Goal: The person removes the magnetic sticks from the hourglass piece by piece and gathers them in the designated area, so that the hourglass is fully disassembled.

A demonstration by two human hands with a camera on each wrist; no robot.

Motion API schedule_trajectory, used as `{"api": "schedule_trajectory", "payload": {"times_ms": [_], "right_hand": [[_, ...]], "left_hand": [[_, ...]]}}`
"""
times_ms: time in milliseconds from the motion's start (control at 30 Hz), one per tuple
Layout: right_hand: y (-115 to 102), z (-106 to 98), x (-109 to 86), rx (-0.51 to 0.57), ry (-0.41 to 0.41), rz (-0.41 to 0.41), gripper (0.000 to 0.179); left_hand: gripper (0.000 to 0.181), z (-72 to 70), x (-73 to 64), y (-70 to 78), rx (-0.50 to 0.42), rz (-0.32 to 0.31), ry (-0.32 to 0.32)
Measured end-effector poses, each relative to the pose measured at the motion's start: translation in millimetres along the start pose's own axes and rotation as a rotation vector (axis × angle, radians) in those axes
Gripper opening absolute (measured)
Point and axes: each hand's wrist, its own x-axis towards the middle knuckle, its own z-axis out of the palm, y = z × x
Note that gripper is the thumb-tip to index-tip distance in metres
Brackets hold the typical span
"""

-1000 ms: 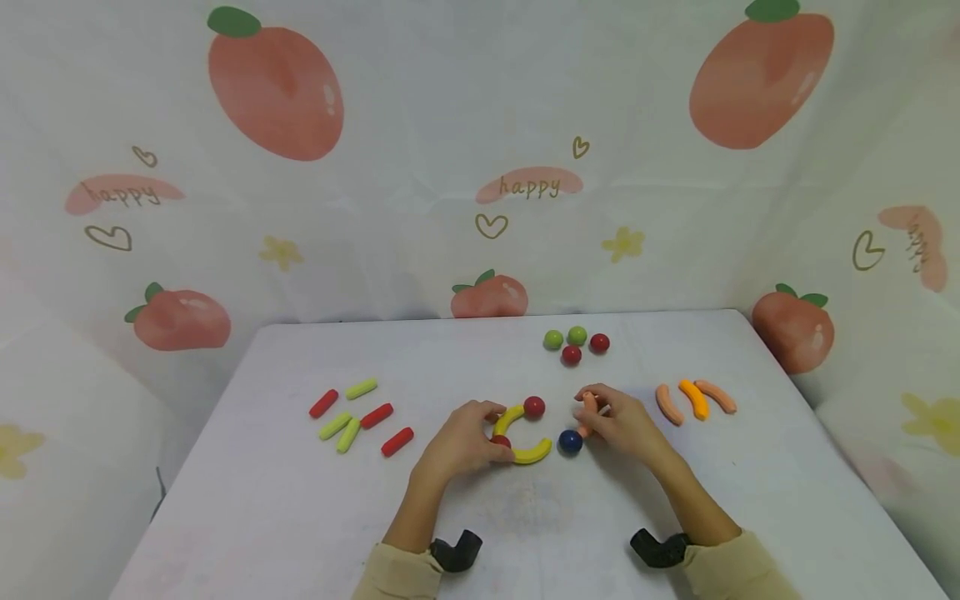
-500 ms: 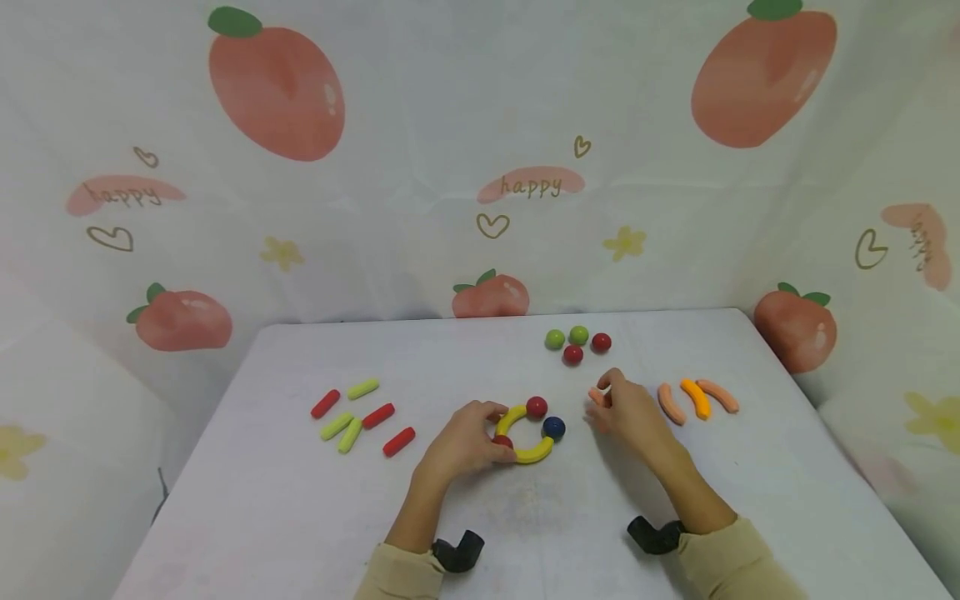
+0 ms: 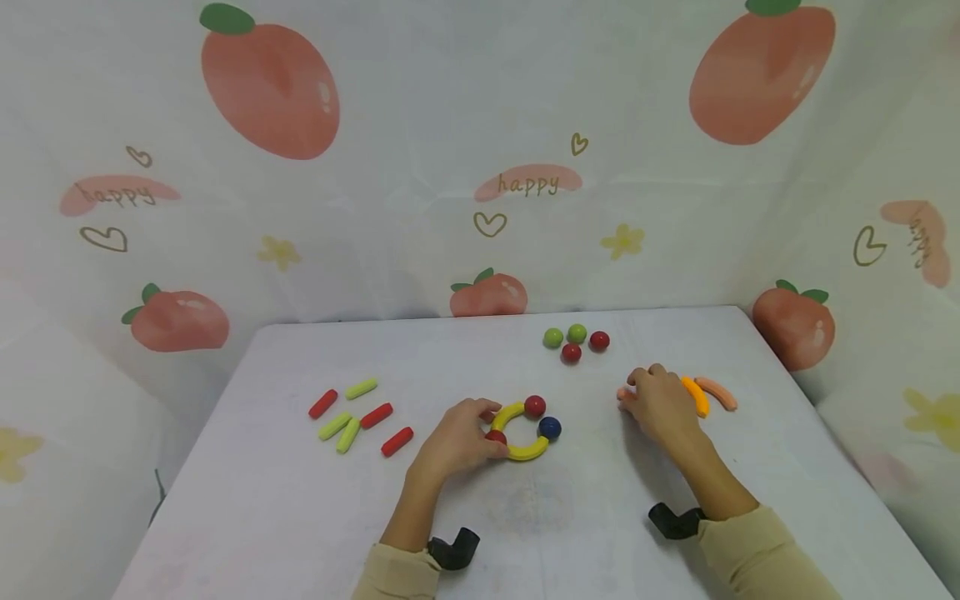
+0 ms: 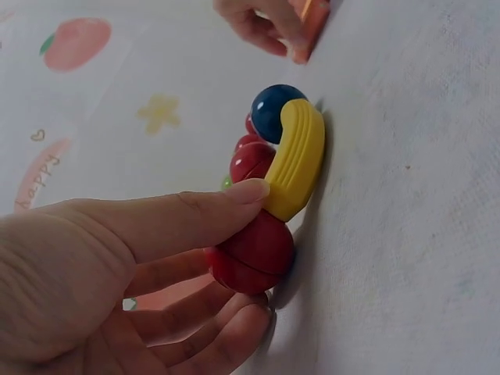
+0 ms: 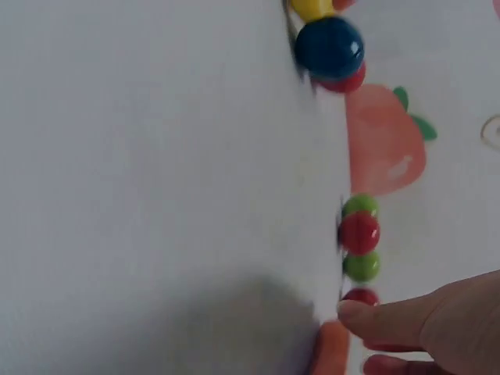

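A partial ring of two yellow curved sticks (image 3: 530, 451), two red balls and a blue ball (image 3: 550, 428) lies mid-table, with a gap on its right side. My left hand (image 3: 457, 437) pinches the red ball (image 4: 258, 254) at the ring's left, its thumb tip reaching onto the yellow curved stick (image 4: 301, 160). To the right of the ring, my right hand (image 3: 663, 408) has its thumb and fingers on a light orange curved stick (image 5: 330, 349), low over the table. That hand covers most of the stick in the head view.
Beside my right hand lie a bright orange curved stick (image 3: 695, 397) and a light orange one (image 3: 717, 393). Green and red balls (image 3: 572, 353) are grouped at the back. Several short straight red (image 3: 377, 416) and yellow-green sticks (image 3: 334, 426) lie left.
The blue ball has gone from below the light orange stick onto the ring's right side. My right hand has moved away rightward with that stick; the left hand stays put.
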Motion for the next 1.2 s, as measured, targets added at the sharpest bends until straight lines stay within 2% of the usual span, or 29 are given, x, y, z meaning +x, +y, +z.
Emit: {"api": "schedule_trajectory", "payload": {"times_ms": [100, 267, 400, 567, 700, 900, 1067, 1200], "right_hand": [[-15, 3, -3.8, 0.083, -0.043, -0.065, 0.035], [-44, 22, -13.2, 0.344, -0.218, -0.157, 0.041], [-56, 37, -18.1, 0.411, -0.256, -0.174, 0.048], [-59, 47, -20.6, 0.428, -0.227, -0.164, 0.035], [-57, 50, -22.7, 0.451, -0.182, -0.161, 0.037], [-47, 40, -19.8, 0.478, -0.150, -0.118, 0.039], [-35, 18, 2.8, 0.396, -0.052, -0.088, 0.046], [-27, 9, 27.7, 0.356, 0.022, -0.042, 0.044]], "left_hand": [[0.056, -2.8, -1.2, -0.9, -0.012, -0.028, 0.005], [0.049, -4.7, -1.3, -3.6, -0.017, -0.049, 0.008], [0.046, -3.5, -0.3, -6.4, -0.029, -0.053, 0.006], [0.043, -3.2, 1.4, -9.0, -0.050, -0.052, 0.000], [0.042, -4.5, 1.9, -11.5, -0.054, -0.035, -0.006], [0.041, -5.2, 2.2, -14.9, -0.069, -0.013, -0.013], [0.038, -8.7, 2.5, -18.6, -0.081, -0.004, 0.001], [0.036, -9.1, 3.4, -20.4, -0.083, 0.005, 0.005]]}}
